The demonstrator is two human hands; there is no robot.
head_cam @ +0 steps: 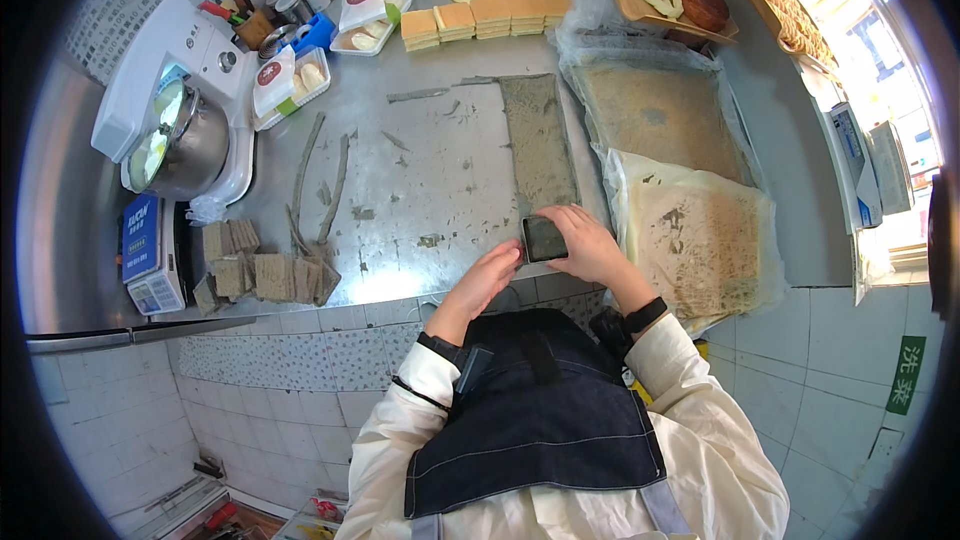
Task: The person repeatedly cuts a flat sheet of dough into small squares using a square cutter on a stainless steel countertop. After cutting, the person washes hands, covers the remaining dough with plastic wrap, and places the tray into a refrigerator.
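Note:
A rectangular metal cutter frame [527, 240] stands on the near end of a long grey-brown sheet of sponge cake [538, 139]. My right hand [592, 246] grips it from the right, fingers along the far side and thumb at the near side. Grey-brown cake shows inside the frame. My left hand [484, 279] is at the cutter's left edge with loosely curved fingers; whether its fingertips touch the metal is unclear. Thin cake offcuts [335, 187] lie to the left on the steel table [420, 187], beyond several stacked cut cake pieces [275, 277] by the front edge.
At left stand a white stand mixer [176, 52] with a steel bowl [199, 150] and a blue-and-white box [150, 251]. Yellow sponge squares [491, 17] and plastic food trays [300, 82] line the back. Crumb-stained sheets [690, 232] lie right, below a bread tray [637, 11].

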